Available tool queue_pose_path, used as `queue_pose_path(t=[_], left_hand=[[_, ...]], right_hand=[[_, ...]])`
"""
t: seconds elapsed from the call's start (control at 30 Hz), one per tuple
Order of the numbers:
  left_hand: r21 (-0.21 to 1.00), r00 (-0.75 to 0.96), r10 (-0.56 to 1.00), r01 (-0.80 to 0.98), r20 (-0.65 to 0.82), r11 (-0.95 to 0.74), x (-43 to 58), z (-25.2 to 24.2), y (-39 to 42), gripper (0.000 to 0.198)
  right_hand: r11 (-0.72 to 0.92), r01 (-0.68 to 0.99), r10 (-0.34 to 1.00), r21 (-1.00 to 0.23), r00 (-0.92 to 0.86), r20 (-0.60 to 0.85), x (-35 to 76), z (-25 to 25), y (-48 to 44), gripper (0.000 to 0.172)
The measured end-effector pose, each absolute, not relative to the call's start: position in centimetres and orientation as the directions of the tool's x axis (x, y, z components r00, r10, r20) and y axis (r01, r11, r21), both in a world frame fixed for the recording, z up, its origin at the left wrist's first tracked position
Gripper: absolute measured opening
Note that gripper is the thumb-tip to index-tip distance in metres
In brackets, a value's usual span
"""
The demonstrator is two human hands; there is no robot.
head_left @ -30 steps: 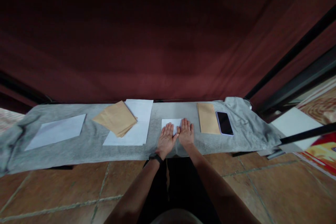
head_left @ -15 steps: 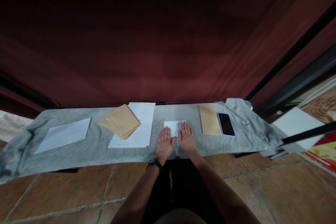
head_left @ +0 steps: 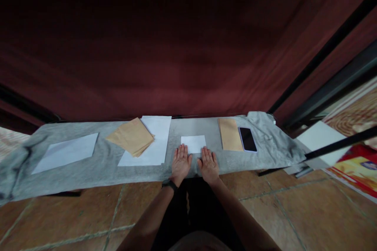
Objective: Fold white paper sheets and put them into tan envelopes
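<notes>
A small white rectangle of paper (head_left: 193,143), perhaps folded, lies flat on the grey cloth (head_left: 191,125) in front of me. My left hand (head_left: 180,161) rests palm down at its lower left corner, fingers stretched out. On the lower right corner lie the fingertips of my right hand (head_left: 208,164), also flat, with the thumb a little apart. Neither hand grips anything. Left of my hands, several brown envelopes (head_left: 132,137) are fanned over white sheets (head_left: 161,137). Right of them sits a smaller stack of brown envelopes (head_left: 230,134).
Beside the right envelope stack lies a phone (head_left: 247,139) with a pale purple rim. Another white sheet (head_left: 67,151) is at the far left. A dark red curtain-like surface (head_left: 176,78) stands behind the bench. Black bars (head_left: 341,143) and a white board (head_left: 324,141) are at the right.
Both hands have slid toward me and outward, uncovering more of the small white paper. The whole view has shifted slightly, so the things on the cloth appear further left.
</notes>
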State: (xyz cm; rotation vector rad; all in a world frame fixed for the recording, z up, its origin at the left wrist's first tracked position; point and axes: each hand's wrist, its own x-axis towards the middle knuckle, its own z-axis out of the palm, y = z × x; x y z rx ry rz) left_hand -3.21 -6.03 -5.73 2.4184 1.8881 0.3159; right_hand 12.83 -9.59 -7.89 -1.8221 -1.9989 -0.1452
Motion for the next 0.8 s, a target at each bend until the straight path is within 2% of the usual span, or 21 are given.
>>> queue_pose_path(t=[0.17,0.3,0.8], left_hand=[[0.220,0.384,0.915,0.888,0.123,-0.403,-0.1,-5.4,-4.9,0.059],[0.267,0.441,0.895,0.856,0.072,-0.443,2.0,-5.1,-3.5,0.059],[0.246,0.339,0.936,0.903,0.100,-0.353,0.7,-6.1,-0.6,0.067]], right_hand=[[0.121,0.974,0.942,-0.192,-0.052,0.331,12.8,-7.8,-9.6,0.053],[0.118,0.977,0.962,-0.176,-0.068,0.266,13.0,-7.6,-9.6,0.053],[0.120,0.966,0.952,-0.228,-0.046,0.303,13.1,-7.5,-9.4,0.053]])
